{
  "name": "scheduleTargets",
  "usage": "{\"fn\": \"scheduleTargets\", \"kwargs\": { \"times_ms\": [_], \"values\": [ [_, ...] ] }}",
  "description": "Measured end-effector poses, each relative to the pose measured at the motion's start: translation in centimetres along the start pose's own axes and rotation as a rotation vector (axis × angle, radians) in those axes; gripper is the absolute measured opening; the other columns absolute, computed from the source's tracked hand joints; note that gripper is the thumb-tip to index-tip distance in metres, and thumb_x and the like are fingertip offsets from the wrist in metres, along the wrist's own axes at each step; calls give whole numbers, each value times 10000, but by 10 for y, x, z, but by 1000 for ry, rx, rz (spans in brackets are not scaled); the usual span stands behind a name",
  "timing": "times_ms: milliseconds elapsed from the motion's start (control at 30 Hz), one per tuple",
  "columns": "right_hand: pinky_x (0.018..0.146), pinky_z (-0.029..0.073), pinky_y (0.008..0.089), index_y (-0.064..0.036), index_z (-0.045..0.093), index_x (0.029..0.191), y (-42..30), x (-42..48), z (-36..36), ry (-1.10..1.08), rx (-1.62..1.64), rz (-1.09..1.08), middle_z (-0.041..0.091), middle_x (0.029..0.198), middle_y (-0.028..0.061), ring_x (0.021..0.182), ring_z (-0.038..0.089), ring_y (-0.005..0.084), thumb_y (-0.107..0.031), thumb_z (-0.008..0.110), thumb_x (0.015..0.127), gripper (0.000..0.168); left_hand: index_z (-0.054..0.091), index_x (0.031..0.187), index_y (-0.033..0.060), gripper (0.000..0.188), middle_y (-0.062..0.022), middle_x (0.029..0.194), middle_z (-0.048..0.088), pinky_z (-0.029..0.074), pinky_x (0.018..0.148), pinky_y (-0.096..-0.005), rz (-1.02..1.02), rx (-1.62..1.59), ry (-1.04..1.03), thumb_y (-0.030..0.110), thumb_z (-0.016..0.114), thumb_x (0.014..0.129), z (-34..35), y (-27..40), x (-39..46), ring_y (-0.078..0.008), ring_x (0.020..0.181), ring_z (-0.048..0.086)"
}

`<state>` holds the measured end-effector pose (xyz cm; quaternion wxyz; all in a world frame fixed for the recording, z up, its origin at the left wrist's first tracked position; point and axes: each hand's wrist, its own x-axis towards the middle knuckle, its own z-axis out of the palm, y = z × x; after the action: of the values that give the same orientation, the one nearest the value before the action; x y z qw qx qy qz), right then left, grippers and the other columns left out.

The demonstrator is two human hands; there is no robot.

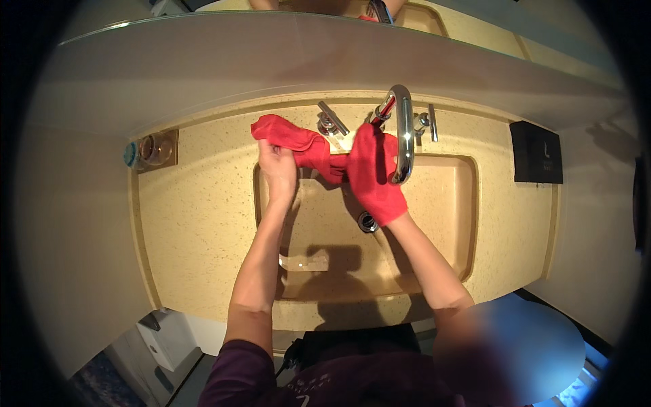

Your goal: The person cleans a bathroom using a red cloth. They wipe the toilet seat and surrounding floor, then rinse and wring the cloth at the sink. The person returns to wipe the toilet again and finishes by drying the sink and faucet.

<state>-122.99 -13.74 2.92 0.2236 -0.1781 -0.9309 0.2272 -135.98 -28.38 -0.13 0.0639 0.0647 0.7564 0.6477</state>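
Observation:
A red cloth stretches between my two hands above the back of a beige sink basin. At its left end, my left hand grips the fabric from below, with the cloth's end hanging over the fingers. The other end covers my right hand down to the wrist, so those fingers are hidden; the bare right forearm shows below it. That covered hand is behind and left of the curved chrome faucet spout, near its base. Whether it touches the faucet is unclear. Red reflects in the chrome.
Chrome handles stand left and right of the spout. The drain lies below. Glass jars or tumblers sit at the counter's left end, a black pouch or folder at its right. A mirror lines the back wall.

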Motion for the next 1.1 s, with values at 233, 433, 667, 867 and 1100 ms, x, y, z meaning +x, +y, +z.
{"fn": "scheduleTargets", "kwargs": {
  "times_ms": [233, 433, 667, 867, 1100],
  "values": [
    [879, 508, 385, -2, 604, 1146, -7, 17, 59, -4, 718, 10, 634, 1064, 153, 996, 629, 275, -65, 587, 930, 226, 495, 1347, -14, 549, -280, 1544, 325, 93, 1221, -599, 561, 793, -506, 14, 582, 806, 9, 8, -20, -456, 1497, 195],
    [1040, 460, 322, -28, 532, 1272, 46, 25, 96, -298, 1896, 532, 595, 1232, 118, 1165, 578, 221, -121, 514, 1030, 260, 504, 1317, -106, 500, -293, 1535, 348, 120, 1219, -591, 576, 935, -478, 72, 573, 855, 11, 4, 6, -431, 1501, 203],
    [965, 520, 270, -58, 466, 1396, 67, -8, 145, -148, 2283, 357, 583, 1317, 70, 1144, 594, 134, -239, 462, 1072, 372, 548, 1199, -107, 394, -265, 1296, 505, 245, 1166, -569, 659, 973, -406, 78, 570, 853, 22, -8, -1, -431, 1323, 405],
    [737, 524, 329, -83, 604, 1004, 40, 2, 12, 19, 1237, 19, 664, 1005, 60, 897, 656, 205, -147, 627, 923, 106, 570, 1166, -27, 373, -258, 1156, 500, 391, 919, -514, 716, 842, -321, -34, 589, 793, 48, 13, -69, -434, 1087, 468],
    [699, 484, 418, -114, 653, 1002, 62, 3, -61, 224, -79, -185, 663, 984, 86, 890, 640, 313, -141, 639, 828, 177, 571, 1150, -41, 299, -279, 1125, 492, 393, 910, -548, 628, 495, -394, 23, 538, 859, 122, -13, -40, -426, 1054, 463]
  ]
}}
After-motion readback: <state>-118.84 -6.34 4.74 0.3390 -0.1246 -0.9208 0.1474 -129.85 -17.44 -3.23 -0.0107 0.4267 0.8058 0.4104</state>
